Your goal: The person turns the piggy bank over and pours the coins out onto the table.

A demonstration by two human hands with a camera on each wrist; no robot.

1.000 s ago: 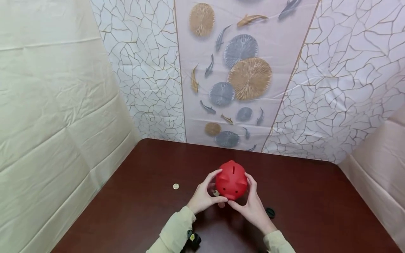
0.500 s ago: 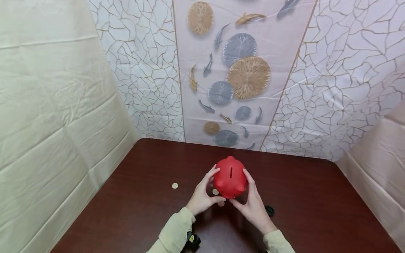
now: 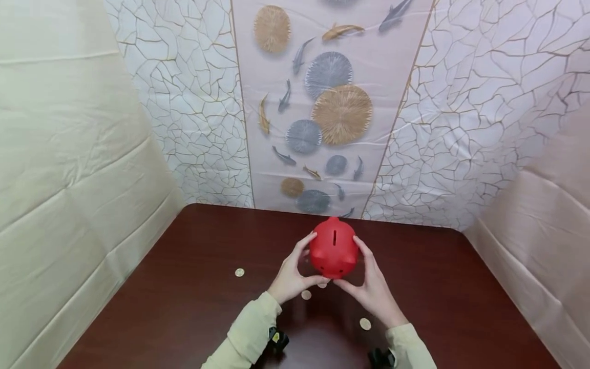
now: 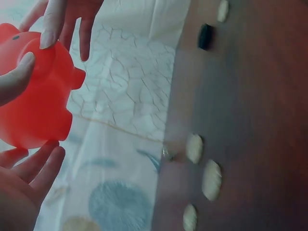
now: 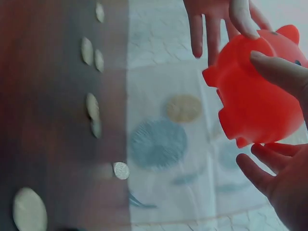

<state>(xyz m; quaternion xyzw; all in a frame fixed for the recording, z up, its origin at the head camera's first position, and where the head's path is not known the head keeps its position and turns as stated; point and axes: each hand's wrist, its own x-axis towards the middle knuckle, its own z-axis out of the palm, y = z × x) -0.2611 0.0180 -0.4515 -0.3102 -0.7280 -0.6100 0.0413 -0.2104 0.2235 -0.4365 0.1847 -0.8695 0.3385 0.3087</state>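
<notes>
A red piggy bank (image 3: 334, 250) is held up over the table between both hands, its coin slot on top and its snout toward me. My left hand (image 3: 289, 279) grips its left side, thumb near the snout and fingers round the flank. On the other side my right hand (image 3: 375, 289) holds it the same way. Both wrist views show its stubby feet pointing down, apart from the tabletop. Coins lie below: one coin (image 3: 306, 295) near the left thumb, another coin (image 3: 365, 324) beside the right wrist. A small silvery coin (image 5: 121, 171) shows near the table's far edge in the right wrist view.
The dark brown table (image 3: 442, 287) has another coin (image 3: 239, 272) to the left. A small black piece (image 4: 205, 37) lies on it in the left wrist view. A patterned cloth (image 3: 318, 169) hangs behind the table's back edge, with cream cloth (image 3: 83, 205) along the left.
Both hands have raised the piggy bank and tipped it, so its slot shows more. A coin now lies by the right wrist. The head view has shifted, and the black piece is out of sight there.
</notes>
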